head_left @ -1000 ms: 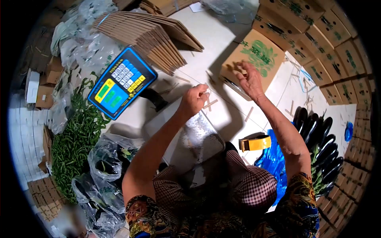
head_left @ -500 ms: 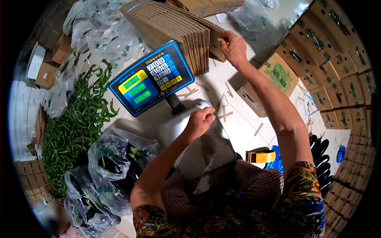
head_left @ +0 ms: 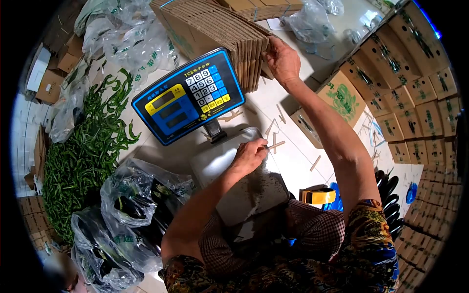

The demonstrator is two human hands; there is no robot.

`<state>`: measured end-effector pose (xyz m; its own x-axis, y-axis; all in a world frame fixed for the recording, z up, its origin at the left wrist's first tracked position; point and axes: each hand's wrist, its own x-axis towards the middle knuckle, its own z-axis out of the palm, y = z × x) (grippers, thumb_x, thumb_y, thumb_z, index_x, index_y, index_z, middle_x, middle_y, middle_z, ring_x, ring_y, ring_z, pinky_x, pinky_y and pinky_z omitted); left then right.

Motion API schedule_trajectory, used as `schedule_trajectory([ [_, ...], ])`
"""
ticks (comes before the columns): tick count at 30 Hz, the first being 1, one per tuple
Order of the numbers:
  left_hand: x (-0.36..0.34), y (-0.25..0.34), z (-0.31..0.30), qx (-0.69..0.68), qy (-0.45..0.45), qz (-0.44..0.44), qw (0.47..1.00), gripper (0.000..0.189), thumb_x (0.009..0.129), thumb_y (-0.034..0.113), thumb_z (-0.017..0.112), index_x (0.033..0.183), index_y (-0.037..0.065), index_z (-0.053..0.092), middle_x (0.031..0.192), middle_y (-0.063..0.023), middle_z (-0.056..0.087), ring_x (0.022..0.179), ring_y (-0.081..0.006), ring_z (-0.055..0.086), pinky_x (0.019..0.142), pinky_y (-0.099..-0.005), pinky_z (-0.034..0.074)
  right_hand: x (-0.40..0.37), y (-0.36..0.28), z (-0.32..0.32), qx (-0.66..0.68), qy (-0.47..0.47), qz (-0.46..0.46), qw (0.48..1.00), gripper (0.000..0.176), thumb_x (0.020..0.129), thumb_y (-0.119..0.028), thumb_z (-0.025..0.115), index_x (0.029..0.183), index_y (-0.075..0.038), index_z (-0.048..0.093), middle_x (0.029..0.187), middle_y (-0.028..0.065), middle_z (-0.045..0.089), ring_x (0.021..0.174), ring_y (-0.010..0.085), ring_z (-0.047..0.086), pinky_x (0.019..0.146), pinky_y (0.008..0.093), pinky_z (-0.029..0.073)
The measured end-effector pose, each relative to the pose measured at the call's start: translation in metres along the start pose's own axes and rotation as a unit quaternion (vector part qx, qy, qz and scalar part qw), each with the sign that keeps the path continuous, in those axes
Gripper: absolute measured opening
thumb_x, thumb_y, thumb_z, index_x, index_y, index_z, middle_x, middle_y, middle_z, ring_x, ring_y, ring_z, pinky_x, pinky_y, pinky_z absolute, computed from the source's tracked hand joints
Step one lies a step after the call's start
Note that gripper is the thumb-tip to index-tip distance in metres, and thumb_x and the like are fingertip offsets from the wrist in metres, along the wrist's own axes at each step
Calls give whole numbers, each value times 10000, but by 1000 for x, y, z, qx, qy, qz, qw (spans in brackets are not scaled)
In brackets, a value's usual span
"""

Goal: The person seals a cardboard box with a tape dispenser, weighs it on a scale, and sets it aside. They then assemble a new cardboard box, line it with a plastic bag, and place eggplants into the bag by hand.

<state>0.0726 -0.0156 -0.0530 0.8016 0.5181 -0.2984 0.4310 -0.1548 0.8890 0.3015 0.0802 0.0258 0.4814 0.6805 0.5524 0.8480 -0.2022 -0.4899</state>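
Note:
My right hand [head_left: 283,61] is closed on the near right edge of a stack of flattened cardboard boxes [head_left: 215,29], fingers at the outermost sheet. My left hand [head_left: 250,156] hovers over or rests on the metal platform [head_left: 210,168] of an electronic scale, its fingers curled together; anything in them is too small to make out. A thin cardboard strip [head_left: 277,145] shows just beyond those fingertips. The scale's blue display head [head_left: 188,97], with number keys, stands beyond the platform.
Green peppers [head_left: 88,176] lie heaped on the left, beside plastic bags of eggplants [head_left: 129,205]. Printed cartons [head_left: 400,93] are stacked on the right. A yellow tape dispenser [head_left: 318,196] and loose eggplants [head_left: 388,195] are near my right arm. Cardboard scraps litter the floor.
My right hand has moved slightly left and down, bringing the outer cardboard sheet against the stack. My left hand has shifted slightly down and right. The scale's green readouts now look dark.

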Motion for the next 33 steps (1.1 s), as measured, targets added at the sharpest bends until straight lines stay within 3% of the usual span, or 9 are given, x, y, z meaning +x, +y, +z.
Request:
schedule_trajectory([
  [3,1,-4,-1,15,-9,-14,1000,327,855,199,559,1133,26,576,964,-167,663,859,-241,637,779,-320,487,5,1,-2,-30,-24,-4,999,273,770,-148,626,1042,-163,633,884,116,668,834,350,622,739,447,487],
  [6,1,-7,1,23,-4,-7,1000,324,860,204,549,1133,33,575,957,-177,658,865,-245,637,782,-329,487,17,0,-23,-95,-160,33,982,222,764,-150,607,981,-146,652,932,110,659,853,339,618,734,435,496],
  [10,5,0,8,25,-5,8,1000,311,862,193,541,1127,34,574,935,-180,655,853,-257,636,772,-344,490,14,18,-24,-90,-97,-44,990,209,768,-148,582,964,-143,658,954,104,653,837,330,623,720,426,506],
  [19,2,-5,13,34,-7,30,999,279,856,173,532,1097,40,580,834,-198,641,773,-281,632,725,-363,487,20,1,-16,-85,-88,69,990,454,686,-90,569,1133,-162,617,896,162,658,835,363,624,753,431,506],
  [23,4,-3,7,36,-13,11,999,296,850,200,547,1100,47,583,827,-189,648,762,-284,633,726,-360,490,23,3,-13,-105,-86,4,991,334,693,-119,562,1023,-97,613,807,205,637,777,390,616,718,466,497],
  [28,5,-7,11,9,31,54,998,329,849,239,566,1110,41,588,800,-160,653,732,-237,627,702,-343,493,-7,13,-97,-81,-137,-93,983,179,706,-145,556,829,-17,528,692,244,581,686,437,577,645,495,467],
  [30,2,2,4,10,15,36,999,322,850,221,571,1109,31,590,740,-140,634,680,-215,602,664,-328,480,-38,7,-161,-122,-204,-62,969,196,726,-152,553,847,1,529,697,236,589,683,404,601,623,457,463],
  [31,2,0,4,-12,13,38,999,309,855,199,570,1107,22,591,692,-121,608,641,-184,573,630,-314,464,-51,1,-190,-151,-299,21,942,209,737,-141,566,885,6,552,737,230,618,701,371,623,643,420,487],
  [33,0,5,2,-8,5,23,1000,301,858,189,569,1109,23,592,699,-114,604,650,-170,565,625,-308,459,-80,17,-212,-117,-349,19,930,317,741,-167,619,1002,9,575,809,239,636,773,363,638,708,405,505],
])
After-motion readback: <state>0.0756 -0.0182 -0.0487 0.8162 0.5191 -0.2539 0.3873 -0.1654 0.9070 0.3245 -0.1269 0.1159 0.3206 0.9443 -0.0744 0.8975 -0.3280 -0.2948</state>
